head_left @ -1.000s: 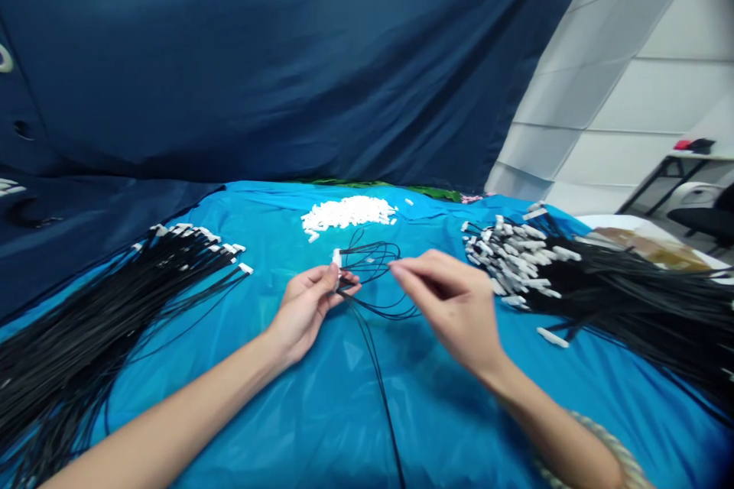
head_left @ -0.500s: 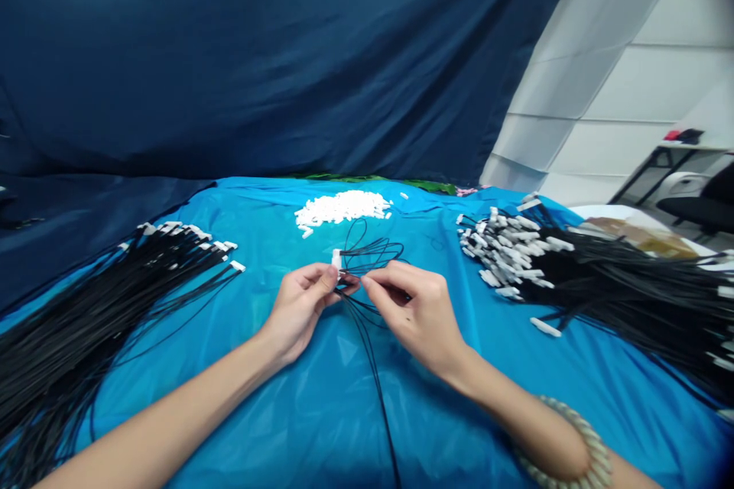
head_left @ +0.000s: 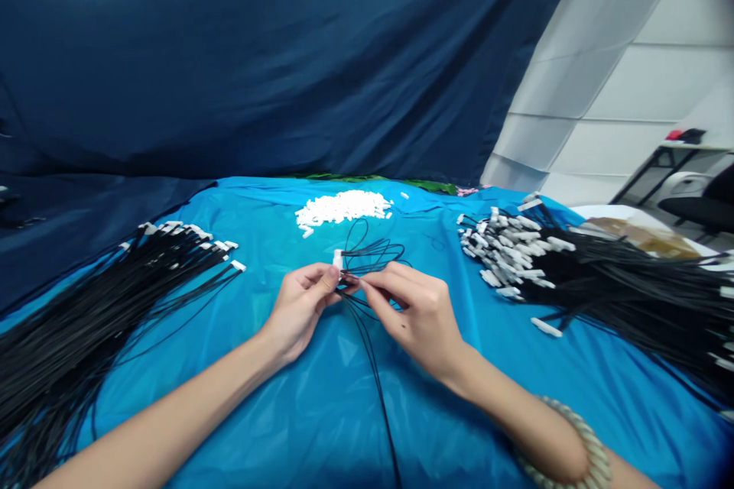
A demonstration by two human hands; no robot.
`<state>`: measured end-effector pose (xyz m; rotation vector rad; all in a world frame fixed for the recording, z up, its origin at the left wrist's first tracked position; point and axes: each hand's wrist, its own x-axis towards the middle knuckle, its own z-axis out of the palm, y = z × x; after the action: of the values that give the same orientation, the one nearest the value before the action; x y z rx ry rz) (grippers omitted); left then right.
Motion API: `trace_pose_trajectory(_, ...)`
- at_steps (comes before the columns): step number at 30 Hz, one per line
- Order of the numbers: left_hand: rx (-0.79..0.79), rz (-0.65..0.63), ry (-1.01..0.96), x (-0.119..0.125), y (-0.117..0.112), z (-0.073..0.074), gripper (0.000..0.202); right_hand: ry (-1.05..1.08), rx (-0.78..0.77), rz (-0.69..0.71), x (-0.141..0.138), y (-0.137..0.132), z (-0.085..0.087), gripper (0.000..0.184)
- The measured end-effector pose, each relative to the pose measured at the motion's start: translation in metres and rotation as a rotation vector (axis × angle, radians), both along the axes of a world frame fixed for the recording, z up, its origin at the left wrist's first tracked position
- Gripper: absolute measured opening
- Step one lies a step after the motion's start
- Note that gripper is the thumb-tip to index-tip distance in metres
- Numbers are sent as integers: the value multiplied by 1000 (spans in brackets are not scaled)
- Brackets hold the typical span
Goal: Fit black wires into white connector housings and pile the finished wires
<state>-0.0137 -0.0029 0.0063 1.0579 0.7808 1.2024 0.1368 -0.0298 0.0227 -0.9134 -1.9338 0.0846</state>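
Between thumb and fingers, my left hand (head_left: 303, 308) pinches a white plastic connector (head_left: 338, 260) held upright over the blue cloth. Several thin black wires (head_left: 375, 250) loop out of the connector's right side, and others hang down toward the table's near edge. My right hand (head_left: 417, 313) is closed beside it, with thumb and index fingertips pinched on a black wire close to the connector. The wire's end is too small and partly covered by fingers to make out.
A heap of small white connectors (head_left: 344, 208) lies at the back of the blue cloth (head_left: 275, 428). At the left is a bundle of black wires (head_left: 86, 328) with white connectors on their ends. Another such bundle (head_left: 608, 283) lies at the right.
Both hands stay almost in place. My right fingertips have shifted very slightly toward the connector in my left hand.
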Motion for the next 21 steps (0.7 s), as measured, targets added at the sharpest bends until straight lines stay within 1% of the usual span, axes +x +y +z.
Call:
trace_pose_trajectory(4,-2,5,6,0,-1,0,11,-26,29,6,0,0,-3,16)
trace_pose_trajectory(12,-12,-16,1,2,-2,-2,11,-48,11,-4,-1,0,-7,17)
trace_pose_trajectory(15,-40,-22,-20,1,1,-2,10,-27,22,-3,-1,2,-7,16)
trace_pose_trajectory(18,-68,2,-68,-1,5,1,13,-57,112,-6,2,4,-5,22)
trace_pose_trajectory(21,-70,31,-99,-3,8,5,15,-271,233,92,9,5,-3,30)
